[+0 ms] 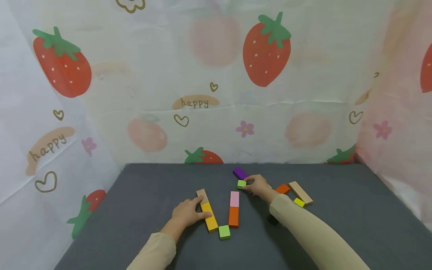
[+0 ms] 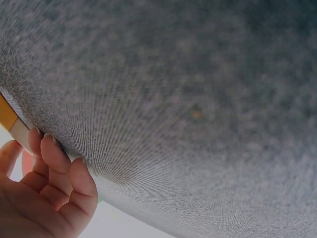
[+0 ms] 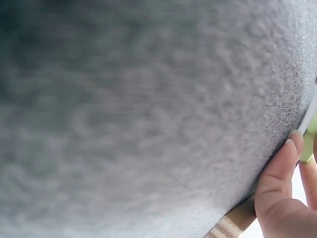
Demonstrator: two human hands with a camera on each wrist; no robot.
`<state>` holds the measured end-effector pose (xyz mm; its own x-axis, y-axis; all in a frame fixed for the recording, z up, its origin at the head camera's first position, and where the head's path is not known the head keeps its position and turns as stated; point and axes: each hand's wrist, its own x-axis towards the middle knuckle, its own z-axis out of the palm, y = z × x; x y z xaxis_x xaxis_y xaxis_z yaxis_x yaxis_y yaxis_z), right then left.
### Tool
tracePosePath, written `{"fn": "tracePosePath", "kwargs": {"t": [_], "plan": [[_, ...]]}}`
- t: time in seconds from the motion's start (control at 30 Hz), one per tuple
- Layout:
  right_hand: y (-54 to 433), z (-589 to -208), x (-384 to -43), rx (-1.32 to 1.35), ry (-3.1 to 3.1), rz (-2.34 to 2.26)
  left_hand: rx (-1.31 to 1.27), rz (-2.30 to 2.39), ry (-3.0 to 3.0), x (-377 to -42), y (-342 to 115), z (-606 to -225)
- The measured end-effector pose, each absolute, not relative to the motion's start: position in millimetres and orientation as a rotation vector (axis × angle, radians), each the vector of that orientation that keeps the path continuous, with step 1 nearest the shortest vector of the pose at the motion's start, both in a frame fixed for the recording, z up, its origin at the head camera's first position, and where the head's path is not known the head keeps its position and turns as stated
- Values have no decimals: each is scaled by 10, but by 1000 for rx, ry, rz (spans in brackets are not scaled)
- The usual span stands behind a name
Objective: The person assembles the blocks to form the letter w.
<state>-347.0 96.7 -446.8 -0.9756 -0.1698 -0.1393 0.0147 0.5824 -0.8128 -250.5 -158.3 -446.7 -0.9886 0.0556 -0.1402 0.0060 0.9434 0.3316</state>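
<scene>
Nearest: near green block (image 1: pixel 224 232) on the table (image 1: pixel 141 202), at the foot of two rows & btwn them. R row: orange block (image 1: pixel 233 217) w/ pink block (image 1: pixel 234 199) end to end beyond. L row, tilted: yellow-orange block (image 1: pixel 210 217), then short wood block (image 1: pixel 202 195). L hand (image 1: pixel 189 213) is on that row, thumb & index apart, thumb over yellow-orange, index at the wood; looks like a light touch, no firm grip visible. Best keep pressure light & even so the butted ends don't skew.

Farther: R hand (image 1: pixel 259 186) pinches far green block (image 1: pixel 241 184), thumb & finger closed to its width, just past the pink. Prob. best to hold it low, square it up, then let go straight, w/o nudging purple block (image 1: pixel 240 173) right behind; can't tell if those two touch.

Room: widest L of the L hand. R side tighter: bright yellow block (image 1: pixel 299 202), long wood block (image 1: pixel 300 192) & small orange block (image 1: pixel 282 188) near R forearm, so sleeve could snag. Purple sits near table's far edge, cloth (image 1: pixel 152 93) behind; little reach there.
</scene>
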Motion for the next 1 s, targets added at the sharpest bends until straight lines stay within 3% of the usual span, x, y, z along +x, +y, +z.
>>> {"fn": "tracePosePath", "kwargs": {"t": [1.0], "plan": [[998, -4496, -3450, -131, 2637, -1215, 72, 491, 2972, -2480, -1568, -4460]]}}
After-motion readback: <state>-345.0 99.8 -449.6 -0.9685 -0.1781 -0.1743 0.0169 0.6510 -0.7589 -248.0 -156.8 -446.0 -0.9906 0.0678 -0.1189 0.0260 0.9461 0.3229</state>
